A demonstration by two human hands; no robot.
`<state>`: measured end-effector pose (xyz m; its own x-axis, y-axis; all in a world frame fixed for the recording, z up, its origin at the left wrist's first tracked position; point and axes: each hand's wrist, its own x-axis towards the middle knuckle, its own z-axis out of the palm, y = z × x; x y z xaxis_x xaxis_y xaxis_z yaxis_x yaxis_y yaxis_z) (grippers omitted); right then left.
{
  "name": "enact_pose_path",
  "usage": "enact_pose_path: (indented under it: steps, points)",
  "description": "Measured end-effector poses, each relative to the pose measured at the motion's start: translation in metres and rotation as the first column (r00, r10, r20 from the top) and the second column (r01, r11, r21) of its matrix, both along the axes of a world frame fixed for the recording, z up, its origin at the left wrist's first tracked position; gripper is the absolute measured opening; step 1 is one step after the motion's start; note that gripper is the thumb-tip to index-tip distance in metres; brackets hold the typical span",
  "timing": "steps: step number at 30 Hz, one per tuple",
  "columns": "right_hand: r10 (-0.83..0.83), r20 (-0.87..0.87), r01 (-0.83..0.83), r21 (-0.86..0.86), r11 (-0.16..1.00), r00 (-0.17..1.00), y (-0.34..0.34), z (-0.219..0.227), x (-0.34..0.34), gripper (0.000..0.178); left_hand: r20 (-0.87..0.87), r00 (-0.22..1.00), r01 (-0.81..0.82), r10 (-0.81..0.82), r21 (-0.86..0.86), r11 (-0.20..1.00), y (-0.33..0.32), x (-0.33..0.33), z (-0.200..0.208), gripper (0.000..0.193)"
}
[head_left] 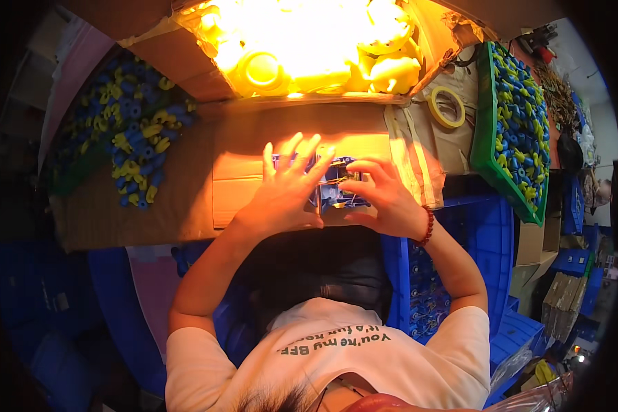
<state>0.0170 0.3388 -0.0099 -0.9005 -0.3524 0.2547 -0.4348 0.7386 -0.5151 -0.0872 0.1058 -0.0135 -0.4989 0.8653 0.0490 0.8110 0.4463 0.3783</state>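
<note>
On the cardboard-covered bench before me lies a small blue plastic housing [333, 195] with thin wires and parts inside. My left hand [281, 191] is over its left part, fingers spread and stretched forward, thumb apart near its lower edge. That hand hides much of the left side. At the right end, my right hand [391, 198] has its fingers bent and apart, with the fingertips over the housing's edge and the thumb below. Whether the fingertips press on it cannot be made out. A red bead bracelet circles the right wrist.
An open cardboard box [432, 62] of yellow parts stands brightly lit ahead. Blue and yellow pieces [141, 151] are heaped at left; a green crate [484, 130] holds more at right. Beside it lies a yellow tape roll [446, 107]. Blue bins [484, 240] flank my lap.
</note>
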Motion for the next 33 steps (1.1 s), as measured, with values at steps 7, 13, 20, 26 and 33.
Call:
enact_pose_path:
  steps: [7,13,20,26,33]
  points:
    - [-0.017,-0.056,0.016,-0.017,1.000,0.998,-0.016,-0.020,0.003,0.028,-0.005,0.997,0.071,-0.072,-0.113,0.991,0.024,0.005,-0.001,0.111]
    - [-0.092,-0.207,0.071,-0.106,0.992,0.974,-0.030,-0.036,0.018,0.017,-0.043,0.998,0.049,-0.054,-0.105,0.993,0.024,0.007,-0.005,0.110]
    - [0.031,-0.215,-0.057,-0.120,0.991,0.976,-0.028,-0.024,0.047,0.021,0.008,1.000,0.016,-0.016,0.000,1.000,0.025,0.004,0.001,0.095]
    - [-0.073,0.293,0.253,-0.644,0.722,0.953,0.017,-0.019,0.010,0.014,-0.160,0.985,-0.025,0.065,0.240,0.970,0.019,0.002,-0.012,0.028]
    - [0.160,0.576,0.316,-0.636,0.704,0.802,0.009,-0.030,-0.014,0.007,-0.215,0.973,-0.039,0.090,0.232,0.972,0.028,0.011,-0.030,0.013]
